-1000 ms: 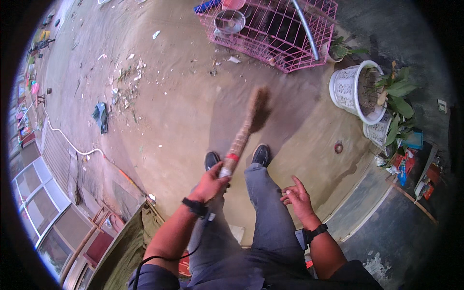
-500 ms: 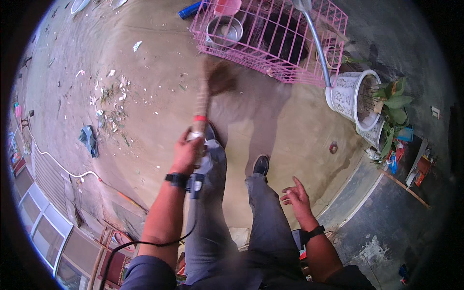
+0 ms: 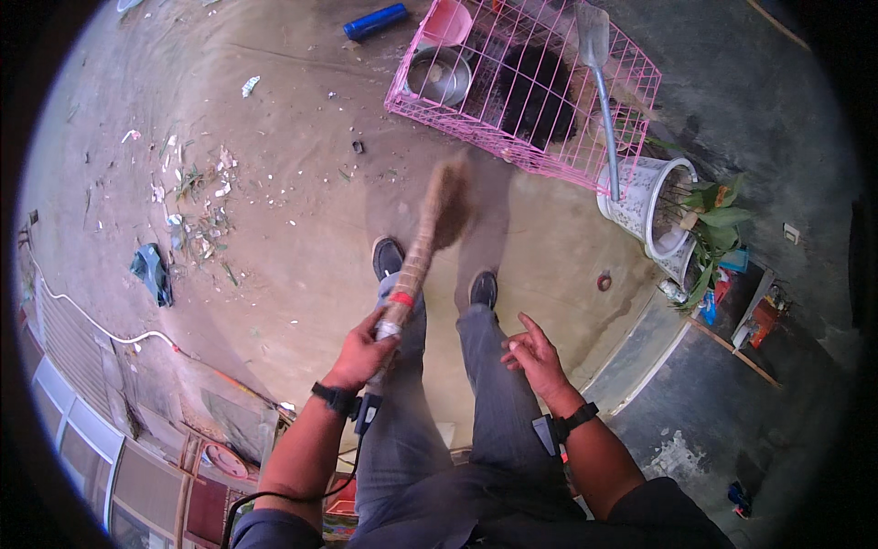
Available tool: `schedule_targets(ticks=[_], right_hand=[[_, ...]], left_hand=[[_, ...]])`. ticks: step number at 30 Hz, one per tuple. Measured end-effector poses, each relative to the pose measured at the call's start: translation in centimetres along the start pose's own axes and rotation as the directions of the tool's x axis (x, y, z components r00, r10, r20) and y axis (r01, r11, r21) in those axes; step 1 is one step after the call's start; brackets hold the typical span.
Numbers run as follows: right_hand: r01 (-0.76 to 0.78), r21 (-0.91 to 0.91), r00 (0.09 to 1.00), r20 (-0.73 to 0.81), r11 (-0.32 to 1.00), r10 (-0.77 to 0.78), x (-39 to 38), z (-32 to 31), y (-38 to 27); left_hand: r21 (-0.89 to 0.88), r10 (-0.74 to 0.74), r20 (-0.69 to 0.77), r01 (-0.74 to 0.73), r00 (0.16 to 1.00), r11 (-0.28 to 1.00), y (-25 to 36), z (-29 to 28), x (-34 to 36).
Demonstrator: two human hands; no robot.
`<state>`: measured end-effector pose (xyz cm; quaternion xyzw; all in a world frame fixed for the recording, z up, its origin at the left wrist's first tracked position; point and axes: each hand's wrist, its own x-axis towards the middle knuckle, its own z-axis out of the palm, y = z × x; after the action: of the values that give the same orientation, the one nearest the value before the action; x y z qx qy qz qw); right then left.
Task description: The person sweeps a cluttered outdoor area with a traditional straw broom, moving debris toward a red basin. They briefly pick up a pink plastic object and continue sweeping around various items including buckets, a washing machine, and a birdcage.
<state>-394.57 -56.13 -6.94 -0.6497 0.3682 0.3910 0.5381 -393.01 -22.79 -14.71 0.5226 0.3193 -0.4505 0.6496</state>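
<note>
My left hand (image 3: pixel 364 352) is closed around the wrapped handle of a short broom (image 3: pixel 421 256), below a red band. The broom's brown bristles (image 3: pixel 455 201) are smeared by motion just above the ground, ahead of my shoes (image 3: pixel 482 289). Over my right leg hangs my right hand (image 3: pixel 538 359), holding nothing, with its index finger stretched out and the other fingers partly curled. Scattered litter (image 3: pixel 206 215), white scraps mixed with green bits, lies on the ground to the left.
Ahead stands a pink wire cage (image 3: pixel 521 151) with a metal bowl (image 3: pixel 439 77) and a dark shape inside. A long-handled shovel (image 3: pixel 605 114) leans by white plant pots (image 3: pixel 640 206). A blue cylinder (image 3: pixel 375 20), a dark cloth (image 3: pixel 152 273) and a pale hose (image 3: pixel 101 327) lie around.
The broom's bristles have swung back from near the cage toward my feet and to the right. My left shoe now shows beside the handle. My right hand stays free.
</note>
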Motion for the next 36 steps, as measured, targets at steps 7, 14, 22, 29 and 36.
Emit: schedule_targets(ticks=[7, 14, 22, 29, 36], right_hand=[[-0.008, -0.021, 1.0, 0.005, 1.0, 0.008, 1.4, -1.8, -0.8], [0.044, -0.018, 0.996, 0.082, 0.999, -0.043, 4.1, -3.1, -2.7], [0.004, -0.014, 0.996, 0.086, 1.0, -0.003, 5.0, -6.3, -3.7], [0.005, -0.022, 0.999, 0.045, 1.0, -0.004, 6.2, -10.3, -4.0], [0.043, 0.029, 0.992, -0.119, 0.999, -0.04, 8.0, -13.8, -3.2]], left_hand=[[0.081, -0.025, -0.287, 0.05, 0.958, 0.995, 1.7, -7.0, 3.6], [0.236, 0.281, -0.689, -0.161, 0.668, 0.958, 8.9, -16.7, 0.1], [0.133, 0.009, -0.356, 0.041, 0.934, 0.99, 3.4, -4.7, -5.0], [0.261, -0.003, -0.416, 0.123, 0.909, 0.957, 5.6, -8.6, -0.3], [0.241, 0.247, -0.728, -0.098, 0.639, 0.966, 14.6, -11.7, 0.7]])
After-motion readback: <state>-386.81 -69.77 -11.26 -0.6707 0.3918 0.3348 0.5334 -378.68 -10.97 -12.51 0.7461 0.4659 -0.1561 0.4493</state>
